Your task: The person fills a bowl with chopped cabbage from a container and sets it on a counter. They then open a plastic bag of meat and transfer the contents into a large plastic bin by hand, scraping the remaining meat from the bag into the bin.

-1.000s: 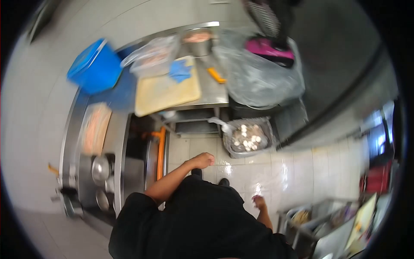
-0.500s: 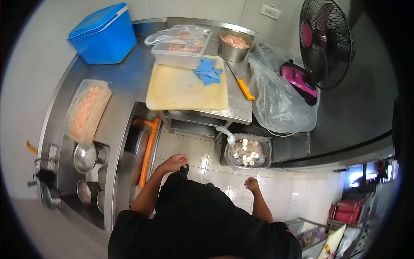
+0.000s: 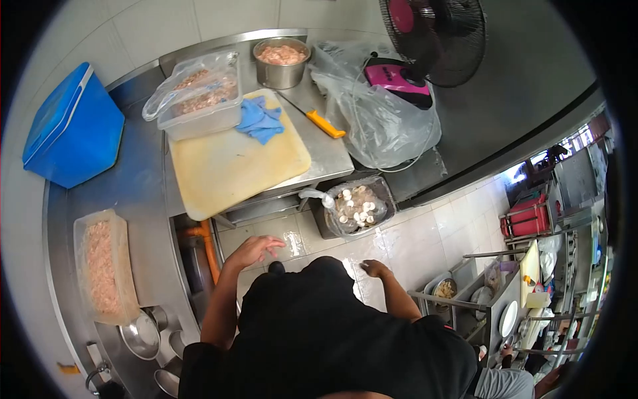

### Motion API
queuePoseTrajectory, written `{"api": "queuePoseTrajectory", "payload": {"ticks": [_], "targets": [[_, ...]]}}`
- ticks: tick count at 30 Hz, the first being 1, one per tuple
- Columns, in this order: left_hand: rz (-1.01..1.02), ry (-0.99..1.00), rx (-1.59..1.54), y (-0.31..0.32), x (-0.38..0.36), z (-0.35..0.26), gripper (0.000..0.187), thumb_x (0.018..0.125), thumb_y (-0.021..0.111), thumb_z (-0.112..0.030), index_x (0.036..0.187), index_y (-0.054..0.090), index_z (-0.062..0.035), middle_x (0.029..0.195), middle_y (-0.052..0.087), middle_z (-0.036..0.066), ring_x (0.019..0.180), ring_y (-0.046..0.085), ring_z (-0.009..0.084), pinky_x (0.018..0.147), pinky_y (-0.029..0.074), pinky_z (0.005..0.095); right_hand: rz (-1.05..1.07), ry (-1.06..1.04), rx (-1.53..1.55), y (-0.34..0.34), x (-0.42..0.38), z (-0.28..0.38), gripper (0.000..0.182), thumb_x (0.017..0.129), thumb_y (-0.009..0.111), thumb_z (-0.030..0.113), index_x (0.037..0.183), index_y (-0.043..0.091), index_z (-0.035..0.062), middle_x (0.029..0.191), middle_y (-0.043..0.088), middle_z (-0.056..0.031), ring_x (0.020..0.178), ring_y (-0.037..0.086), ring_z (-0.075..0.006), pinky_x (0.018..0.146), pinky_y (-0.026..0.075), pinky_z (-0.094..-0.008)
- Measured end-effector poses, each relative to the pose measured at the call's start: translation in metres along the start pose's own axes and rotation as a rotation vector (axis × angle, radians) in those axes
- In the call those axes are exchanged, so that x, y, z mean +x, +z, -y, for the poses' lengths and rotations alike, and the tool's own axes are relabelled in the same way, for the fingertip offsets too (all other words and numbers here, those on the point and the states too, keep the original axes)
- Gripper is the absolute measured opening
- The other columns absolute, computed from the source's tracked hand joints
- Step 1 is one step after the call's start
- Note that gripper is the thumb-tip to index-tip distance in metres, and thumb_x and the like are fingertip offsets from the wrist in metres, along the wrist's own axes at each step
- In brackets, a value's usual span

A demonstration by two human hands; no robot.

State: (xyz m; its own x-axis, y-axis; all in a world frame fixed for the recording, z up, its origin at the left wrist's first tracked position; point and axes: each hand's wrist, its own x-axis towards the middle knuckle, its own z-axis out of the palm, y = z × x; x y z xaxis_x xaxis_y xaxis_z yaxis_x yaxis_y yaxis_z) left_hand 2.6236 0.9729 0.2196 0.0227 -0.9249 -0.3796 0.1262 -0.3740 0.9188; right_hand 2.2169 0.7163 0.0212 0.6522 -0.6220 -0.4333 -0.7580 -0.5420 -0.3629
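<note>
My left hand (image 3: 256, 251) is held over the tiled floor in front of my body, empty, with its fingers apart. On the other side, my right hand (image 3: 373, 268) hangs near my waist, its fingers partly curled and small in view. Beyond them lies a yellowed cutting board (image 3: 232, 166) with a blue cloth (image 3: 260, 120) at its upper edge. A knife with an orange handle (image 3: 324, 124) rests to the board's right. Below the counter edge stands a lined bin (image 3: 389, 199) holding white round pieces.
Counter: blue cooler (image 3: 76, 130), bagged meat container (image 3: 203, 100), metal pot (image 3: 280, 74) of meat, long meat tray (image 3: 103, 266), plastic bag (image 3: 372, 126), fan (image 3: 452, 40). Metal bowls (image 3: 141, 336) sit lower left. A metal-framed table (image 3: 488, 312) and part of another person (image 3: 505, 384) are at right.
The view has turned to the right, so the counter items appear further left and more of the right side shows. My left hand's fingers are more spread.
</note>
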Motion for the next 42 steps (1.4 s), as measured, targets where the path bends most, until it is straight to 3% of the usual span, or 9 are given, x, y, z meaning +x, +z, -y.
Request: {"api": "queuePoseTrajectory", "payload": {"ticks": [4, 6, 11, 14, 17, 23, 28, 32, 42], "targets": [[0.021, 0.119, 0.026, -0.007, 0.004, 0.01, 0.036, 0.09, 0.035, -0.014, 0.115, 0.056, 0.0005, 0.113, 0.058, 0.006, 0.079, 0.058, 0.0117, 0.056, 0.043, 0.0213, 0.568, 0.032, -0.623, -0.023, 0.015, 0.009, 0.05, 0.073, 0.065, 0.03, 0.114, 0.056, 0.0031, 0.106, 0.06, -0.0172, 0.105, 0.055, -0.0321, 0.089, 0.044, -0.0361], [0.0, 0.116, 0.038, -0.01, -0.004, 0.003, 0.036, 0.088, 0.037, -0.01, 0.119, 0.054, -0.0012, 0.114, 0.057, 0.006, 0.079, 0.057, 0.0112, 0.059, 0.044, 0.0223, -0.059, 0.131, -0.218, -0.023, 0.008, 0.011, 0.037, 0.069, 0.063, 0.019, 0.102, 0.063, 0.0033, 0.101, 0.063, -0.0159, 0.102, 0.057, -0.0308, 0.086, 0.045, -0.0357], [-0.055, 0.214, 0.083, -0.02, -0.023, 0.021, 0.053, 0.083, 0.048, -0.003, 0.135, 0.037, -0.0081, 0.118, 0.054, 0.007, 0.081, 0.057, 0.0104, 0.07, 0.046, 0.025, 0.094, 0.097, -0.096, -0.096, 0.049, 0.076, 0.033, 0.065, 0.064, 0.012, 0.096, 0.064, 0.0015, 0.103, 0.06, -0.0205, 0.101, 0.057, -0.0322, 0.086, 0.045, -0.0354], [-0.134, 0.252, 0.068, -0.025, -0.041, 0.03, 0.065, 0.085, 0.057, -0.015, 0.141, 0.025, -0.0113, 0.117, 0.053, 0.01, 0.083, 0.057, 0.0119, 0.074, 0.046, 0.026, 0.102, -0.34, -0.033, -0.114, 0.082, 0.092, 0.048, 0.064, 0.065, 0.011, 0.111, 0.057, 0.0018, 0.1, 0.063, -0.0179, 0.101, 0.058, -0.0292, 0.088, 0.045, -0.0348], [-0.265, 0.21, 0.032, -0.017, -0.079, 0.022, 0.069, 0.085, 0.058, -0.022, 0.142, 0.02, -0.0123, 0.113, 0.054, 0.011, 0.084, 0.057, 0.0126, 0.075, 0.046, 0.0266, 0.331, -0.137, 0.33, -0.152, 0.096, 0.16, 0.026, 0.074, 0.049, -0.003, 0.098, 0.059, -0.0018, 0.073, 0.064, -0.0115, 0.055, 0.063, -0.0184, 0.045, 0.048, -0.0287], [-0.382, 0.307, -0.145, 0.001, -0.125, 0.035, 0.07, 0.086, 0.058, -0.023, 0.142, 0.019, -0.0122, 0.111, 0.053, 0.011, 0.079, 0.055, 0.0122, 0.075, 0.046, 0.0262, -0.322, -0.665, 0.089, -0.179, 0.104, 0.296, 0.02, 0.088, 0.05, 0.015, 0.08, 0.056, -0.0028, 0.058, 0.052, -0.0091, 0.056, 0.052, -0.0184, 0.051, 0.04, -0.0327], [-0.471, 0.346, -0.331, 0.024, -0.147, 0.056, 0.057, 0.09, 0.052, -0.022, 0.139, 0.027, -0.0086, 0.109, 0.056, 0.006, 0.076, 0.053, 0.0104, 0.064, 0.042, 0.0221, -0.223, -0.63, 0.234, -0.176, 0.084, 0.371, 0.039, 0.089, 0.052, 0.032, 0.067, 0.055, -0.0001, 0.054, 0.044, -0.0101, 0.053, 0.036, -0.0145, 0.05, 0.034, -0.0335], [-0.576, 0.075, -0.38, 0.034, -0.137, 0.046, 0.056, 0.096, 0.025, -0.042, 0.112, 0.06, -0.0015, 0.102, 0.063, 0.008, 0.065, 0.05, 0.0103, 0.05, 0.033, 0.0222, -0.122, -0.582, 0.122, -0.176, 0.078, 0.362, 0.055, 0.093, 0.034, 0.042, 0.07, 0.063, 0.0021, 0.067, 0.06, -0.0189, 0.062, 0.058, -0.0351, 0.062, 0.045, -0.0427], [0.065, 0.111, -0.108, 0.051, 0.01, 0.003, 0.055, 0.078, 0.048, 0.003, 0.132, 0.038, 0.0012, 0.114, 0.055, 0.012, 0.067, 0.052, 0.0067, 0.053, 0.038, 0.0179, -0.517, -0.35, 0.25, -0.206, -0.015, 0.173, 0.017, 0.084, 0.05, 0.018, 0.077, 0.057, 0.0045, 0.078, 0.058, -0.0156, 0.074, 0.056, -0.0362, 0.069, 0.046, -0.0427]]}}
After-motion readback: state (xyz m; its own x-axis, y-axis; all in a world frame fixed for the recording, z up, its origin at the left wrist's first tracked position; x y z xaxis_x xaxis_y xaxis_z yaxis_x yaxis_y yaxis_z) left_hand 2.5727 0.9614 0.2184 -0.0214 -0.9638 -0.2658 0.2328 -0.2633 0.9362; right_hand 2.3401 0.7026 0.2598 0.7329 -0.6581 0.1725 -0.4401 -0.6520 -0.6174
